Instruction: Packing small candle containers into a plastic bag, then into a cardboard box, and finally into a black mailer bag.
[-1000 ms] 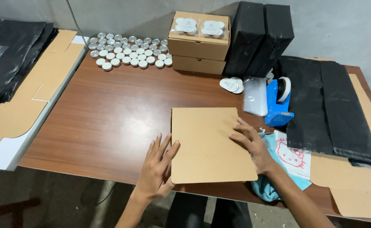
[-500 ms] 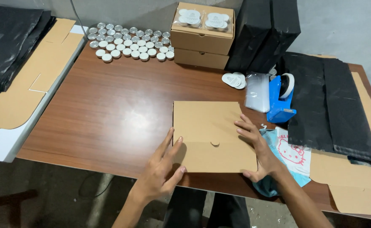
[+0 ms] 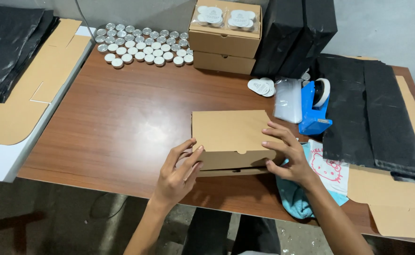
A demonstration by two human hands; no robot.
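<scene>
A brown cardboard mailer box (image 3: 231, 134) lies on the wooden table (image 3: 122, 113) near its front edge, its lid folded down with a small half-round notch at the front. My left hand (image 3: 176, 177) presses against the box's front left corner with fingers spread. My right hand (image 3: 287, 153) grips the box's right front corner, fingers on the lid and thumb under the front flap.
Two stacked cardboard boxes (image 3: 226, 35) with round tins on top stand at the back, beside several loose silver tins (image 3: 141, 45). Black packages (image 3: 301, 33), a blue tape dispenser (image 3: 313, 108), a clear bag (image 3: 287, 99), black bags (image 3: 372, 113), a light blue cloth (image 3: 327, 174) and flat cardboard sheets (image 3: 23, 94) surround it.
The flat cardboard has been folded into a closed box. Both hands moved from lying on the sheet to gripping the box's front corners. The camera tilted slightly closer.
</scene>
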